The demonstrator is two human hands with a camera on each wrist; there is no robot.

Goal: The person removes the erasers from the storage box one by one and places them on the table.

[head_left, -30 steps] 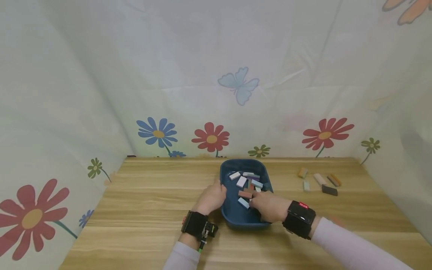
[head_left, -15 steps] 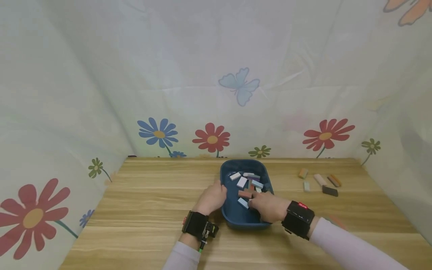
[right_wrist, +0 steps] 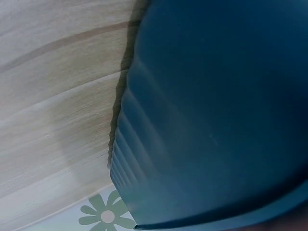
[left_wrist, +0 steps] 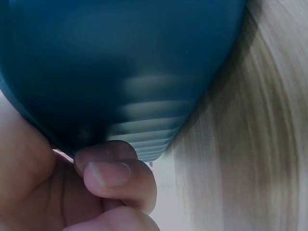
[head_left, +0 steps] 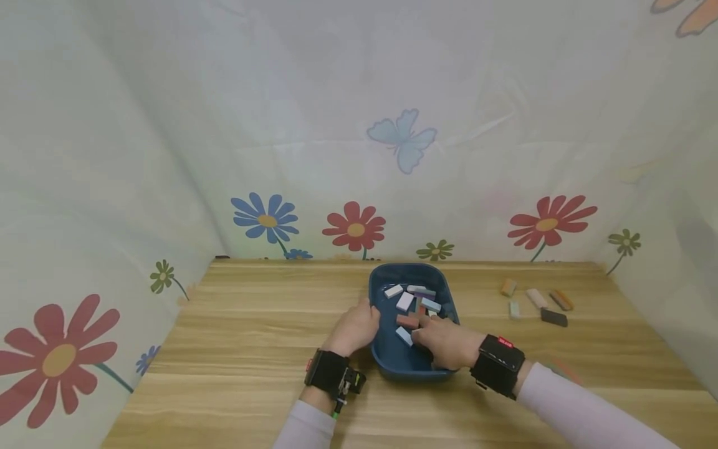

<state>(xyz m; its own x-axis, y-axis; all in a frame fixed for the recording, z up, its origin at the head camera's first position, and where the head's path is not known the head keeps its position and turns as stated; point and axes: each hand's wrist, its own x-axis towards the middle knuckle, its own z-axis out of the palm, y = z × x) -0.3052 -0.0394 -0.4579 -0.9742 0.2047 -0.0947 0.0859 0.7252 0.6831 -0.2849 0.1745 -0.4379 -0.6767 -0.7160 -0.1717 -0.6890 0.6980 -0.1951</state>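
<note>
A dark blue plastic basin [head_left: 392,355] with ribbed outer walls stands on the wooden table. Small rectangular blocks lie inside, among them a white block [head_left: 405,302], a brown-red block [head_left: 407,321] and a pale blue block [head_left: 404,337]. My left hand [head_left: 354,325] grips the left rim, and its curled fingers [left_wrist: 118,175] show against the outer wall in the left wrist view. Over the right side reaches my right hand [head_left: 449,343], thumb and forefinger down among the blocks. I cannot tell whether it pinches one. The right wrist view shows mostly the basin's outer wall [right_wrist: 192,120].
To the right of the basin, several loose blocks lie on the table [head_left: 269,324], including a dark grey block [head_left: 554,317], a cream block [head_left: 536,298] and an orange-brown block [head_left: 561,300]. A flower-printed curtain [head_left: 314,125] stands behind the table.
The head view has shifted slightly, so the scene sits a little further right. Both hands keep their places at the basin, and the blocks look the same.
</note>
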